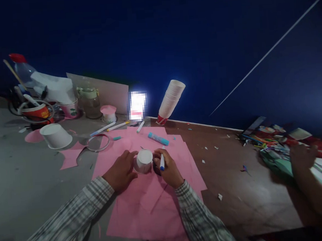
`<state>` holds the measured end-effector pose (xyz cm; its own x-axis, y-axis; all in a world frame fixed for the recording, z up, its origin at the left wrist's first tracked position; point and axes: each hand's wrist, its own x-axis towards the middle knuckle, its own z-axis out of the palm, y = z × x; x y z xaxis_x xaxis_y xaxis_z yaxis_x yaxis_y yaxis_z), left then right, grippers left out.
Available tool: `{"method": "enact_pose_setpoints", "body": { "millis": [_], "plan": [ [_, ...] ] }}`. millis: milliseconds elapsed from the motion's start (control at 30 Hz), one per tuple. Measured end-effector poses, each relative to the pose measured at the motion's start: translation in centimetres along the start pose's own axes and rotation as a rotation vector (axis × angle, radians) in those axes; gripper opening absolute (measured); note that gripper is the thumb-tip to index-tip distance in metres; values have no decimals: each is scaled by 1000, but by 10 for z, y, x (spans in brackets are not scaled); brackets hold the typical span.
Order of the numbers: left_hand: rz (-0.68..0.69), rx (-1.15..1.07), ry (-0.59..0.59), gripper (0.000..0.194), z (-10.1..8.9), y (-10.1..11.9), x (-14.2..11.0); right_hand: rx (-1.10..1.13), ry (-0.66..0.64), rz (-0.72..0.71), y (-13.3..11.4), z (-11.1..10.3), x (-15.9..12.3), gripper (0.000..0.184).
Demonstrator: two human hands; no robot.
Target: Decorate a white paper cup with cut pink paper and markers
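A small white paper cup (pixel 144 160) stands upside down on a sheet of pink paper (pixel 153 209). My left hand (pixel 121 171) is closed round the cup's left side and holds it down. My right hand (pixel 167 168) grips a blue-and-white marker (pixel 162 162) upright, its tip down against the paper beside the cup's right edge. Both sleeves are grey plaid.
A glue stick (pixel 158 138), pens (pixel 118 126) and a ring (pixel 97 143) lie behind the pink sheet. A leaning stack of cups (pixel 171 100), an upturned white bowl (pixel 55 135), a jar (pixel 89 102) and clutter line the back. Another person's arm (pixel 314 183) rests at right by colourful craft scraps (pixel 272 142).
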<state>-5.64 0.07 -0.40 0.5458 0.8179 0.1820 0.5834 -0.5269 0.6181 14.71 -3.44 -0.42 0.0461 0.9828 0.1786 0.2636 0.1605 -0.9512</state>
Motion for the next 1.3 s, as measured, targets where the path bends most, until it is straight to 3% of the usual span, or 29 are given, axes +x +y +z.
{"method": "enact_pose_setpoints", "body": {
  "millis": [133,267,433,700,967,1100,1200,1300],
  "plan": [
    [-1,-122,-9,63,5,-4,2,28,-59,42,3,0,2,29],
    [-29,-392,-32,77,6,-3,5,50,-17,68,0,-1,3,28],
    [-20,-668,-118,58,8,6,7,71,53,79,-8,-1,3,22],
    [-9,-466,-76,42,15,3,4,36,139,60,-11,3,-2,26],
    [-16,-680,-138,54,10,9,9,-89,208,-6,-9,12,-7,27],
    [-26,-819,-205,86,13,16,6,-149,211,-8,-8,13,-7,25],
    [-137,-886,-194,114,20,19,3,-159,197,-17,-8,13,-8,24],
    [-230,-1010,-163,123,22,23,1,-185,202,-58,-8,15,-10,24]
  ]
}}
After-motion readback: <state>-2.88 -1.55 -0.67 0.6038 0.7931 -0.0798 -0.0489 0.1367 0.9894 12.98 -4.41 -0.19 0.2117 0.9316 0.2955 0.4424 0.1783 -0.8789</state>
